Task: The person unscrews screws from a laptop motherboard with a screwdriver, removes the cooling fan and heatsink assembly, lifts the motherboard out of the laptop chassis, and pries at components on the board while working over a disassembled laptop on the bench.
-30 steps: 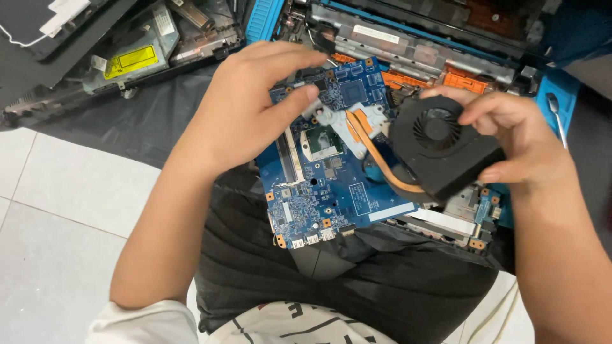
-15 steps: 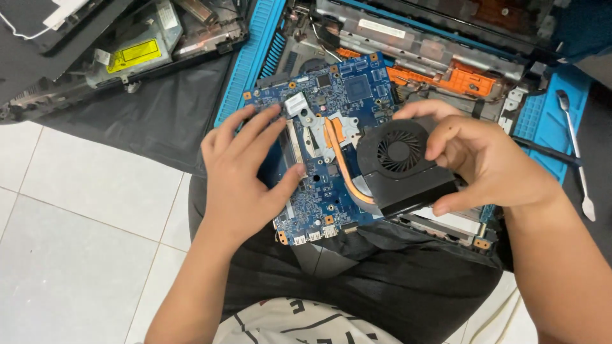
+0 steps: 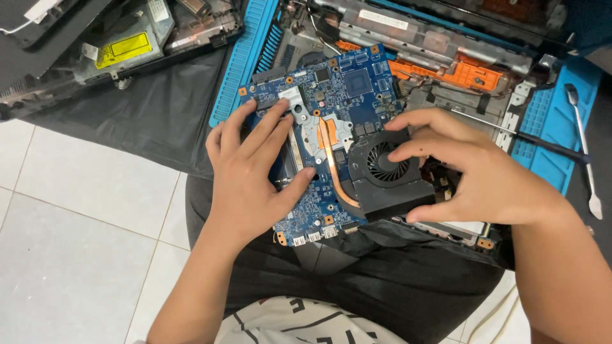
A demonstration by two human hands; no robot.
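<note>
- Looking down at our lap, we see the blue circuit board [image 3: 331, 137] resting across our dark trousers [image 3: 357, 280], partly over the opened laptop chassis [image 3: 440, 60] behind it.
- Our left hand [image 3: 252, 175] lies flat on the left part of the board, with the fingers spread and stretched out; it presses on the board and does not close around anything.
- Our right hand [image 3: 472, 169] is on the black cooling fan [image 3: 386, 172]. The fingers go over the top of the fan and the thumb is under its lower right corner, so the hand grips the fan lightly.
- The fan sits at the right edge of the board, and a curved copper heat pipe [image 3: 333, 169] goes from it up to the silver plate in the middle of the board.
- A blue work mat [image 3: 245, 60] lies under the chassis, on top of a dark cloth [image 3: 146, 121] that covers part of the white tiled floor [image 3: 76, 236].
- A long screwdriver [image 3: 529, 137] lies on the right part of the mat, just beside our right hand, and a metal pry tool [image 3: 583, 150] lies further right.
- At the top left, well apart from our hands, there is a metal drive with a yellow label [image 3: 124, 41].
</note>
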